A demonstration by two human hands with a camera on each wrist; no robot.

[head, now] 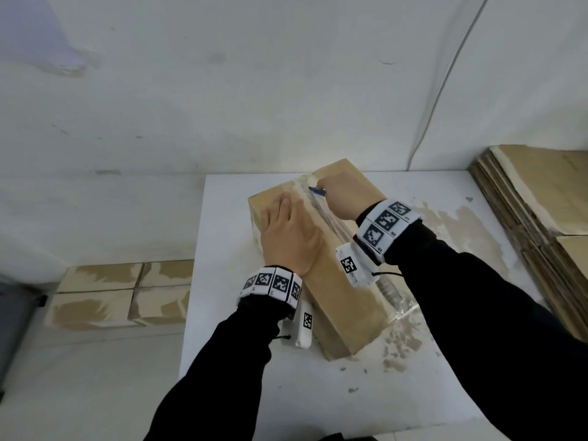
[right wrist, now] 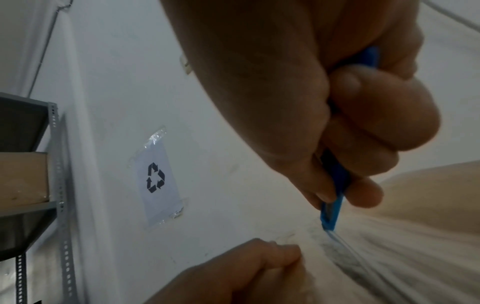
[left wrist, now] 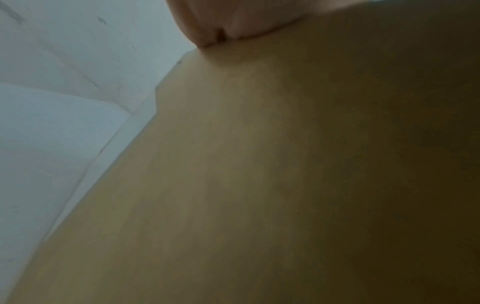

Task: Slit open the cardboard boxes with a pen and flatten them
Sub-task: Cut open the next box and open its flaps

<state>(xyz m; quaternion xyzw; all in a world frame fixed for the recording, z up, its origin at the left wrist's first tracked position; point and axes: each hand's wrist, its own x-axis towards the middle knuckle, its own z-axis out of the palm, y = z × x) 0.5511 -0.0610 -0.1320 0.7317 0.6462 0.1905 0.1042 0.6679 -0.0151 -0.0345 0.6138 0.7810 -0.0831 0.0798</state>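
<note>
Your left hand (head: 288,237) lies flat on the top of the cardboard box (head: 346,300), on its left half, with the fingers straight and close together, pointing away from you. The box stands closed on the white table (head: 222,345), turned at an angle, and a strip of clear tape (head: 331,222) runs along the middle of its top. Your right hand (head: 342,194) is at the far end of this strip, and its fingers (right wrist: 369,127) are curled around the blue pen (right wrist: 333,197). The tip comes out below the fingers and touches the tape seam, just beside your left fingertips. A stack of flattened cardboard (head: 541,198) lies at the right of the table.
</note>
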